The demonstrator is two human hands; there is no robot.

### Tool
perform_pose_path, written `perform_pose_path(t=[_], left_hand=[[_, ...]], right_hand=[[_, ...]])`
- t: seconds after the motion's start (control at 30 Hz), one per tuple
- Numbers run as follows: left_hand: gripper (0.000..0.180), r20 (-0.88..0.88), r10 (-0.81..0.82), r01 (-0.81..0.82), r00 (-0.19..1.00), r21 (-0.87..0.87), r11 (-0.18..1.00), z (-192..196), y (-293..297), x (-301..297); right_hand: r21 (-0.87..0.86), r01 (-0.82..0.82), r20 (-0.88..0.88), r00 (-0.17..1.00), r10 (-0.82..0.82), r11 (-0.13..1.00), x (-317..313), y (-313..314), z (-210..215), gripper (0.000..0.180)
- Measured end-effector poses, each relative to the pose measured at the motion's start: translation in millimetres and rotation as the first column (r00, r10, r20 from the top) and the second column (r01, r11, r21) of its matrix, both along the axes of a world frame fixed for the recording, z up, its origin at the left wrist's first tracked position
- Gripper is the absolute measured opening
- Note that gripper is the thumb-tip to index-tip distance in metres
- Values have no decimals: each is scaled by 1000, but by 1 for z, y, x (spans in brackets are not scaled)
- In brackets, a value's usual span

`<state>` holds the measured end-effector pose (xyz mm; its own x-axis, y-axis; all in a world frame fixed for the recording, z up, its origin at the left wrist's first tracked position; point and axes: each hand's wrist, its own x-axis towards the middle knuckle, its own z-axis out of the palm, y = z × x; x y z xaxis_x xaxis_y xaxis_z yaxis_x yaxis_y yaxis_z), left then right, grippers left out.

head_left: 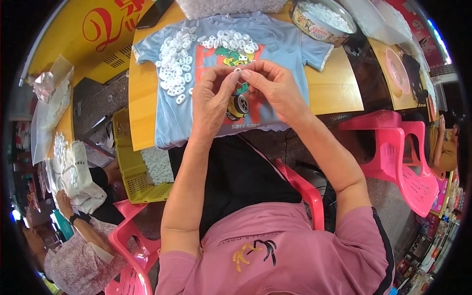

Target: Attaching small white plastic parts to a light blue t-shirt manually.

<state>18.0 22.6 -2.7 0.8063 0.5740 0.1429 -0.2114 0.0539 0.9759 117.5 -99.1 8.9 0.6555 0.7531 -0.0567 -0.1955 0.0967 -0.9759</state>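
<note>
My left hand [211,96] and my right hand [276,87] meet over the middle of a blue T-shirt [172,120] spread on the table. Both are closed, thumbs and fingertips pinching a small white plastic piece [238,70] between them. Fingers cover most of it, so its full shape is hidden. Left of my hands lies a heap of small white oval plastic pieces [173,61], which seem to have two holes each. A second, smaller group of white pieces [230,39] rests on the shirt just beyond my fingers.
The wooden table [339,81] shows around the shirt. A round tin [319,30] of white pieces stands far right, and a clear bag [231,7] of pieces at the back. A yellow crate [135,179] sits low left. Pink chairs [388,147] flank me. Another person [83,246] sits at left.
</note>
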Motion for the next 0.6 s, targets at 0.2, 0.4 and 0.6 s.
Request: perform_pose_path(t=[0.2, 0.4, 0.6], left_hand=[[14, -35, 13, -11, 999, 30, 999, -6, 4, -1], [16, -54, -13, 14, 998, 19, 1000, -1, 0, 0], [16, -75, -6, 9, 997, 51, 999, 0, 0, 0]], right_hand=[[-72, 137, 429, 899, -93, 988, -10, -1, 2, 15], [20, 367, 766, 592, -250, 930, 38, -30, 8, 13], [-136, 454, 923, 380, -53, 881, 99, -49, 11, 17]])
